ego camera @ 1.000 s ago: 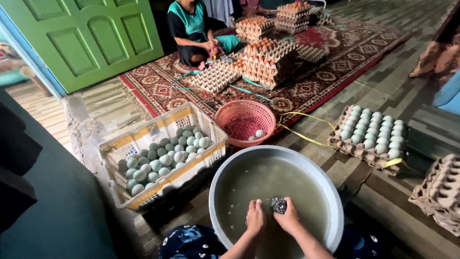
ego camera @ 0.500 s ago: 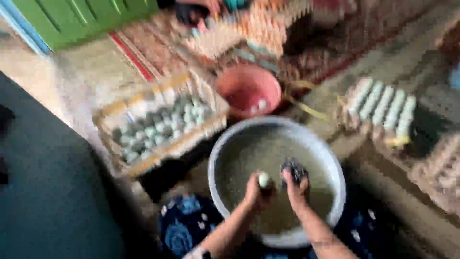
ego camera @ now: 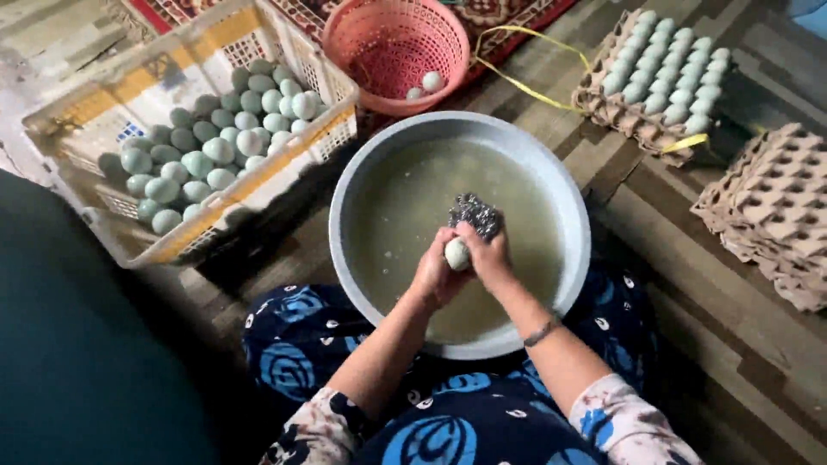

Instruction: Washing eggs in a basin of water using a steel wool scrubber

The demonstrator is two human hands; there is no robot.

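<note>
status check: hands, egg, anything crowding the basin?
Left hand shut on egg, over grey basin of murky water. Right hand presses steel scourer to it. Nothing crowds the hands; egg crate sits left.

Egg (ego camera: 457, 254) and scourer (ego camera: 475, 214) over basin (ego camera: 362, 164)

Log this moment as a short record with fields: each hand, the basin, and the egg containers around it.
left hand: holds a pale egg over the basin
right hand: presses a metal scrubber to the egg
basin: grey, round, filled with cloudy water
crate: white and yellow, many pale green eggs
pink basket: two eggs inside
full egg tray: on the floor, upper right
empty trays: stacked at far right
</note>
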